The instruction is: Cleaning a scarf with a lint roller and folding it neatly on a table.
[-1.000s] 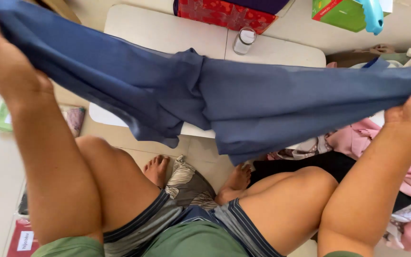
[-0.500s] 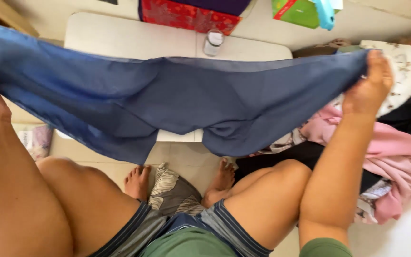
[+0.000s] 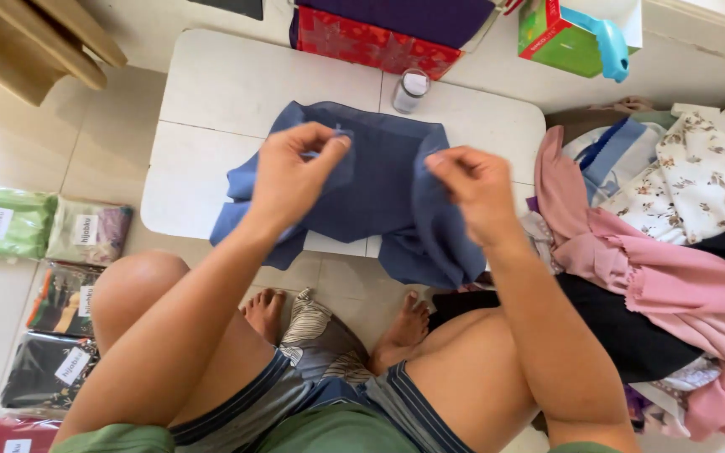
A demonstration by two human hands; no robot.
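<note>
Blue cloth [image 3: 379,180], stretched wide before, now bunched on table [image 3: 228,92].

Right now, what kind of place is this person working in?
Probably a home floor used for folding and packing scarves or cloth. A low white table stands on pale tiles, a loose pile of fabrics lies to the right, and bagged folded cloths line the left.

A low white worktop [image 3: 228,92] stands on the pale tiled floor [image 3: 69,151]. On it lie a blue cloth [image 3: 379,184], draped over the near edge, and a small glass jar [image 3: 410,91] at the far side. Packaged cloths [image 3: 44,226] line the floor at left; a heap of clothes [image 3: 673,252] lies at right.
</note>
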